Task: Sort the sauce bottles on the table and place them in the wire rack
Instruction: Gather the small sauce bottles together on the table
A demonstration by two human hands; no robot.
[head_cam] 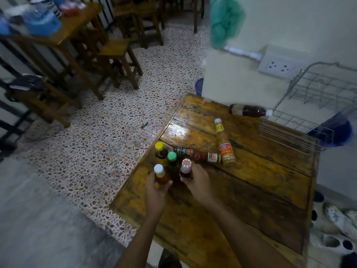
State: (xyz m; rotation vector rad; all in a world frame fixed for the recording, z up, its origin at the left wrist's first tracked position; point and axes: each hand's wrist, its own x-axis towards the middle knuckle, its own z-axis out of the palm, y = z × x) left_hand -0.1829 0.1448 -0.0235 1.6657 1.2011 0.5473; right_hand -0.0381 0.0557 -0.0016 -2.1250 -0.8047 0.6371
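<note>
Several sauce bottles stand upright near the wooden table's [251,190] left edge. My left hand [154,190] grips the orange-sauce bottle with a white cap [160,174]. My right hand [197,180] holds the dark bottle with a red-and-white cap [185,167]. Between them stands a green-capped bottle [172,161], and behind it a yellow-capped dark bottle [161,151]. Lying flat are a red chili sauce bottle [195,153], a yellow-labelled bottle [224,144] and a brown bottle [249,111]. The wire rack [301,113] sits at the table's far right corner, with no bottle inside.
Wooden stools [116,59] and another table [58,31] stand on the patterned tile floor to the left. A wall socket [278,64] is behind the rack. A blue bucket [332,132] sits below the rack; slippers [336,219] lie at the right.
</note>
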